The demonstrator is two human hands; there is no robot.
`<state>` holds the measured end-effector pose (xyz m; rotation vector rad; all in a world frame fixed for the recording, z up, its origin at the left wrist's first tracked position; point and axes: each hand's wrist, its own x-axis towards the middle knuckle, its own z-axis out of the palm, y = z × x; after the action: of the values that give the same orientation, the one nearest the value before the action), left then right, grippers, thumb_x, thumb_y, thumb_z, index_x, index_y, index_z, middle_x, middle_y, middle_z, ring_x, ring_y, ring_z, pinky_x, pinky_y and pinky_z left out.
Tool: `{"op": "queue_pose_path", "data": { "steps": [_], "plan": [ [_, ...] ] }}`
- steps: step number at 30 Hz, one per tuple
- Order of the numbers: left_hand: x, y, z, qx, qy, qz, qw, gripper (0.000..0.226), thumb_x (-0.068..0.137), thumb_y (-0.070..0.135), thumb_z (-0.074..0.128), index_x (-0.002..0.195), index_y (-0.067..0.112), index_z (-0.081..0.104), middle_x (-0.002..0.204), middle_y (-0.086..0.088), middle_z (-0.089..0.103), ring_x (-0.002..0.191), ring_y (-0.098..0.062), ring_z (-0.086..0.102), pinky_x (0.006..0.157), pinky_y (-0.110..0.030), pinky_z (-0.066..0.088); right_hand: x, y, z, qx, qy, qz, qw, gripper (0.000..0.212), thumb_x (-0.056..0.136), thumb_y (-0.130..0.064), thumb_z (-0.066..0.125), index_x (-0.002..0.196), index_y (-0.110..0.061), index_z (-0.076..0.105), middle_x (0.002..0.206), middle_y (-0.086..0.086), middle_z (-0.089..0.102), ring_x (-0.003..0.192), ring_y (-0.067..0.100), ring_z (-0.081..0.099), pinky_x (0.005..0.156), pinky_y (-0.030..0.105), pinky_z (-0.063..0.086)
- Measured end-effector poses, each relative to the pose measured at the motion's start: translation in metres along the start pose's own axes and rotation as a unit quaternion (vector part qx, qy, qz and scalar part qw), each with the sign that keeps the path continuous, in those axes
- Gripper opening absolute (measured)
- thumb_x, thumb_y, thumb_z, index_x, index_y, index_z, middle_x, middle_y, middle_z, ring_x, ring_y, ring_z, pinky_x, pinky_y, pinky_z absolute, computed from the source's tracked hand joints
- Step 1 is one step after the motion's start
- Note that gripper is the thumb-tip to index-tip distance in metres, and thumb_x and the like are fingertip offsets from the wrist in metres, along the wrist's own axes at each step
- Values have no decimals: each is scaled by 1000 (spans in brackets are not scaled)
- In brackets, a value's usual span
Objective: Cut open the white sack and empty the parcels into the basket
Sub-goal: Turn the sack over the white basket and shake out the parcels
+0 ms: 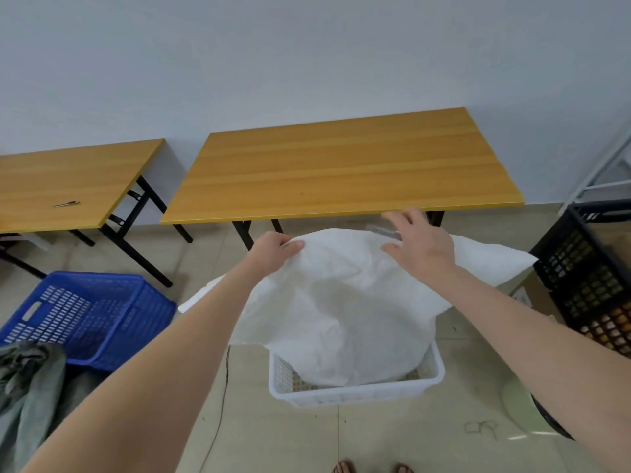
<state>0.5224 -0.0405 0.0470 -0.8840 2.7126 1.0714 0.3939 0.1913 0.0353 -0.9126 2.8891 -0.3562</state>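
My left hand [276, 245] grips the top edge of the white sack [341, 302], fingers curled on it. My right hand [421, 249] is at the sack's other side, fingers spread. A small blurry grey thing [382, 232] is by them; I cannot tell if I hold it. The sack's bottom sits in the white basket [358, 394] on the floor.

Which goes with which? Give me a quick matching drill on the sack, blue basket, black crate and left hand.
Things:
1. white sack
2. blue basket
3. black crate
4. left hand

Places or states:
a. on the floor, person's left
b. holds the sack's top edge
c. lower end sits in the white basket
d. far right, on the floor

Pairs: 1-c, 2-a, 3-d, 4-b
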Motion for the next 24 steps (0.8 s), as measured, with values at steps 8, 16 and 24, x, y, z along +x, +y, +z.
{"op": "queue_pose_path", "data": {
  "steps": [8,16,24],
  "plan": [
    [0,-9,21,8,2,27,1000,20,93,36,54,94,17,61,82,-2,53,72,-19,50,66,-27,40,-5,-16,33,-25,-97,-21,995,22,89,-46,53,94,-27,62,91,-2,64,92,23,63,65,28,42],
    [-24,-21,30,395,142,118,900,60,78,65,55,129,32,52,128,6,48,124,-18,39,110,-36,21,3,-14,22,4,-34,20,999,36,89,-37,54,58,-22,43,61,-5,47,71,24,53,48,25,29],
    [-24,-12,14,392,159,88,902,31,97,44,43,105,29,68,105,10,64,108,-19,47,101,-32,24,-1,-7,5,-25,-38,37,998,40,93,-33,52,57,-22,42,62,-3,48,68,24,53,48,26,28]
  ]
}}
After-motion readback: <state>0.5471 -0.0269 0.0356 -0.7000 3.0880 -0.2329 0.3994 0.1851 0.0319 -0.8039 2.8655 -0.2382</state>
